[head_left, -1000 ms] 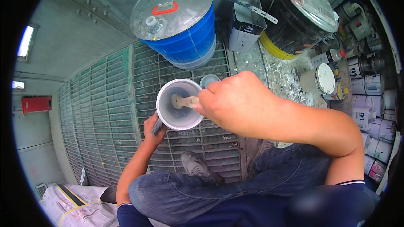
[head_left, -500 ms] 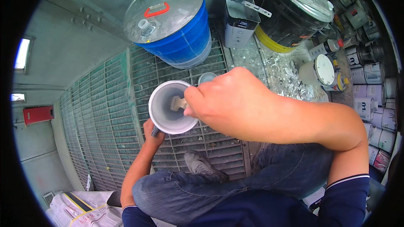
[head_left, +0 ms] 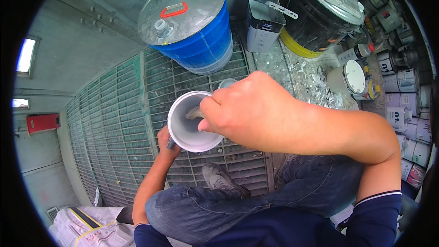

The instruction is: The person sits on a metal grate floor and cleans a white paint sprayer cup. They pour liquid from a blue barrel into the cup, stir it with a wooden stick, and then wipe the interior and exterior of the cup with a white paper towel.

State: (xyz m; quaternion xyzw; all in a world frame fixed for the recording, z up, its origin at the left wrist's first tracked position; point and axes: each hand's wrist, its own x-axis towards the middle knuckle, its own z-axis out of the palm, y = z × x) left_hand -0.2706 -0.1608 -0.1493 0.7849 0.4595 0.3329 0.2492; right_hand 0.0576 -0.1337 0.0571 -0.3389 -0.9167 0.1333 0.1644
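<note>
Right hand (head_left: 235, 110): back up, forearm (head_left: 320, 130) running in from 4 o'clock, fingers closed on pale tool (head_left: 195, 113). Tool's lower end inside white cup (head_left: 196, 139), at hand's 9 o'clock. Left hand (head_left: 167, 145) at cup's 8 o'clock; fingers partly hidden, grip cannot be told.

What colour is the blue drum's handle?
The handle is red, best seen in the head view.

Cup (head_left: 199, 142) before the left drum (head_left: 201, 41), tin (head_left: 259, 40) between it and the right drum (head_left: 313, 23), tool (head_left: 195, 113) apparently in cup.
</note>
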